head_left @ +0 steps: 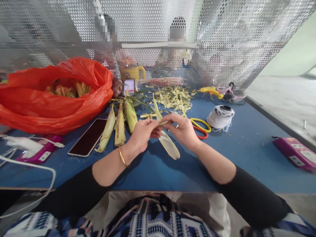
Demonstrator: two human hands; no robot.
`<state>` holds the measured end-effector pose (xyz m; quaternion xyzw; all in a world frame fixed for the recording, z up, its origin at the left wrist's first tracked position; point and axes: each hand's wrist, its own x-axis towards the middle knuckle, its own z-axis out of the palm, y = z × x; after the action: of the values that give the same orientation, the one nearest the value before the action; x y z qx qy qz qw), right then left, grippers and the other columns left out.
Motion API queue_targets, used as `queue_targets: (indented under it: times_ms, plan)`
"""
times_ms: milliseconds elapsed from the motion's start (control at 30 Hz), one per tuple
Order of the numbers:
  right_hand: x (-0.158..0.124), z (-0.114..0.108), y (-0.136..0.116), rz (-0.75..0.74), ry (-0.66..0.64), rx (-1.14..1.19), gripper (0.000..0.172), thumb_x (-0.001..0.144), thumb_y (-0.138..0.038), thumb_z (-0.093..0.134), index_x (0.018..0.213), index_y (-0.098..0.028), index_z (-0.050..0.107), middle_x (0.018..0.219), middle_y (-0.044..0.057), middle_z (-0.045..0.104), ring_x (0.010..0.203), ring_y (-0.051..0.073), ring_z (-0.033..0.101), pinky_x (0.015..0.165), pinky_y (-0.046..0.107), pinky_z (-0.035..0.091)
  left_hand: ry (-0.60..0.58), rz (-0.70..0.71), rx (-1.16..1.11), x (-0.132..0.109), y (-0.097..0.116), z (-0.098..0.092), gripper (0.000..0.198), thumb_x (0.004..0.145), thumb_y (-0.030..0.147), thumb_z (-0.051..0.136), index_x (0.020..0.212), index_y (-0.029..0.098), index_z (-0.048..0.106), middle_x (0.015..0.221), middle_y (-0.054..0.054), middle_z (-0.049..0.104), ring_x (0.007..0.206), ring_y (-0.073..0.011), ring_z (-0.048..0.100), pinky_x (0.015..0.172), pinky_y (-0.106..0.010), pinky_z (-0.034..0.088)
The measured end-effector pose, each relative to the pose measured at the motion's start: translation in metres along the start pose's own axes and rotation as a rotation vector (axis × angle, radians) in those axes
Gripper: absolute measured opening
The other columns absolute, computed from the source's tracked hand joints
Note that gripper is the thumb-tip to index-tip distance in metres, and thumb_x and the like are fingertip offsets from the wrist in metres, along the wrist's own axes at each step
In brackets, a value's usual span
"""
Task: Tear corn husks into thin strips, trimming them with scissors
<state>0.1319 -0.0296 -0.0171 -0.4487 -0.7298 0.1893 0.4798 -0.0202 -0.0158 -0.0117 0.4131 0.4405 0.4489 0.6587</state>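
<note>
Above the table [247, 144], left hand [143, 133] and right hand [184, 131] pinch 1 corn husk [170, 146].

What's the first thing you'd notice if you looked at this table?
The big orange plastic bag at the left, stuffed with corn husks, grabs the eye first. In the middle, the left hand and right hand pinch a pale husk leaf above the blue table.

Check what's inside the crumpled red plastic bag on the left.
Only yellowish corn husks show in the mouth of the red plastic bag; anything deeper is hidden by its folds.
</note>
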Motion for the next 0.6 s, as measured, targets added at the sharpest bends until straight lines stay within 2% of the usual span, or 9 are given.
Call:
queue_targets:
  times_ms: [133,267,433,600]
  plan:
    - [0.0007,0.0007,0.0006,-0.053,0.021,-0.063,0.011,0.083,-0.02,0.061,0.077,-0.024,0.069,0.079,0.001,0.071,0.076,0.017,0.063,0.077,0.031,0.046,-0.011,-0.029,-0.036,0.0011,-0.0006,-0.0012,0.015,0.076,0.017,0.065,0.063,0.012,0.064,0.055,-0.002,0.064,0.043,-0.0082,0.056,0.044,-0.019,0.046]
    - [0.0005,0.0005,-0.0019,-0.047,0.021,-0.057,0.013,0.084,-0.021,0.06,0.076,-0.023,0.069,0.077,0.001,0.071,0.073,0.016,0.062,0.075,0.031,0.046,-0.004,0.02,-0.032,0.0018,-0.0024,-0.0018,0.006,0.072,0.015,0.067,0.067,0.012,0.065,0.06,-0.002,0.066,0.048,-0.009,0.059,0.047,-0.019,0.048]
    - [-0.0008,0.0005,-0.0049,0.059,0.031,0.019,0.012,0.082,-0.02,0.059,0.073,-0.021,0.067,0.075,0.001,0.069,0.073,0.015,0.061,0.07,0.028,0.046,0.026,0.112,0.024,0.0024,-0.0047,-0.001,0.006,0.066,0.015,0.07,0.068,0.014,0.064,0.058,0.0,0.066,0.049,-0.0104,0.061,0.053,-0.022,0.051]
    - [-0.0001,0.0016,-0.0067,0.176,0.08,0.037,0.006,0.076,-0.02,0.061,0.07,-0.02,0.061,0.063,-0.003,0.061,0.062,0.012,0.053,0.062,0.025,0.041,0.02,0.201,0.092,0.0013,-0.006,-0.0006,0.007,0.065,0.017,0.072,0.069,0.014,0.067,0.062,0.0,0.068,0.051,-0.0108,0.062,0.059,-0.024,0.054]
